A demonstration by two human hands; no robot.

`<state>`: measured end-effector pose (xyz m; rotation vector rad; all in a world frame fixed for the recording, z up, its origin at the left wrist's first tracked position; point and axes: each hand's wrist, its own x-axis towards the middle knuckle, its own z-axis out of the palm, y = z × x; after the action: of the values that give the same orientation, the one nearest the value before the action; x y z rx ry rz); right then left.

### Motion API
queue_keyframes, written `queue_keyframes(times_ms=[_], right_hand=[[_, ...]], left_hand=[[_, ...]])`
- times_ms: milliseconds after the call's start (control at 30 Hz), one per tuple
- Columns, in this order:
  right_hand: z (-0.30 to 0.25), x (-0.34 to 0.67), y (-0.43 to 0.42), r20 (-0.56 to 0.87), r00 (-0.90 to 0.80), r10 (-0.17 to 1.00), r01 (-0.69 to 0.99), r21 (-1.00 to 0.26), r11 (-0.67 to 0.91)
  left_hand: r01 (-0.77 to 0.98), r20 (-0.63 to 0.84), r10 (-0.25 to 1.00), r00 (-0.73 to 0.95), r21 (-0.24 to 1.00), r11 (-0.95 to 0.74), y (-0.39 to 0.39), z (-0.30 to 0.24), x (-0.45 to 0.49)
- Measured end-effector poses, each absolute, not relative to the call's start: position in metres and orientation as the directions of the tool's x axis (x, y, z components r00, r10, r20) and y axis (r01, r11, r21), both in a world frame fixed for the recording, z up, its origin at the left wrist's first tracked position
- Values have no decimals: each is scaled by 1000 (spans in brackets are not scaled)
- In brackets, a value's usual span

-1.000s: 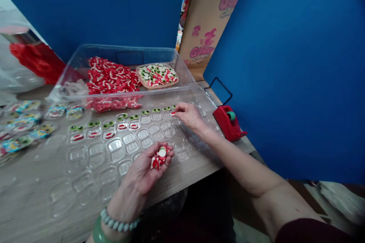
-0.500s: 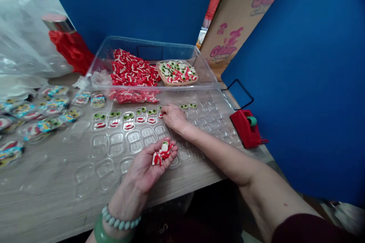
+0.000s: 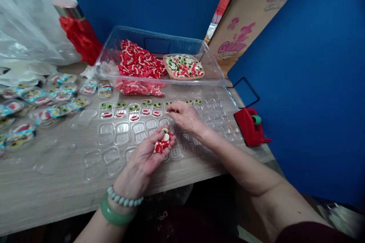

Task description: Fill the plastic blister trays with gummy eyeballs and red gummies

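Note:
My left hand (image 3: 149,150) is cupped palm up over the front trays, holding a small pile of gummy candies (image 3: 162,143). The pile has red-and-white lip pieces and a green eye piece near my thumb. My right hand (image 3: 186,115) reaches to the back row, fingertips pinched at a clear plastic tray with green eyes; whatever they hold is hidden. Left of it, several trays (image 3: 134,112) each carry a pair of green gummy eyes above red lips. Right of it, gummy eyes (image 3: 197,101) show without lips. Clear moulded trays (image 3: 138,131) lie in front.
Behind stands a clear plastic bin (image 3: 182,40) with a heap of red-and-white gummies (image 3: 139,60) and a bowl of mixed candies (image 3: 185,66). Packed candies (image 3: 61,93) pile up at left. A red tape dispenser (image 3: 247,127), blue panels (image 3: 308,83) and a cardboard box (image 3: 242,30) border the right.
The view has shifted slightly. My right hand has drawn back a little toward me at the same tray. My left hand has moved slightly left, its thumb now closer over the candies.

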<state>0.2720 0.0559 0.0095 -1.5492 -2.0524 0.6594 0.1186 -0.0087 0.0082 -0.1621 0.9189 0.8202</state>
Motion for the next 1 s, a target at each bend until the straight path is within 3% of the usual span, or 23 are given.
queue_keyframes(times_ms=[133, 400, 633, 733, 867, 933, 1000], right_hand=[[14, 269, 23, 17, -295, 955, 557, -810, 186], [13, 287, 12, -57, -303, 951, 616, -773, 150], [20, 288, -14, 121, -492, 862, 583, -690, 430], [17, 289, -13, 105, -368, 924, 574, -756, 315], [14, 331, 21, 56, -17, 998, 555, -830, 56], [12, 370, 47, 65, 202, 977, 627, -775, -78], [10, 410, 72, 76, 406, 911, 736, -618, -277]], left_hand=[[-667, -707, 621, 339, 284, 688, -8, 7, 119], [-579, -694, 606, 388, 328, 746, -13, 4, 125], [-532, -649, 642, 409, 402, 745, -15, -1, 126], [-513, -692, 615, 378, 396, 761, -13, -1, 130], [-498, -744, 555, 372, 345, 795, -11, 3, 133], [-508, -757, 536, 373, 317, 801, -11, 7, 134], [-534, -772, 522, 364, 286, 796, -11, 11, 136]])
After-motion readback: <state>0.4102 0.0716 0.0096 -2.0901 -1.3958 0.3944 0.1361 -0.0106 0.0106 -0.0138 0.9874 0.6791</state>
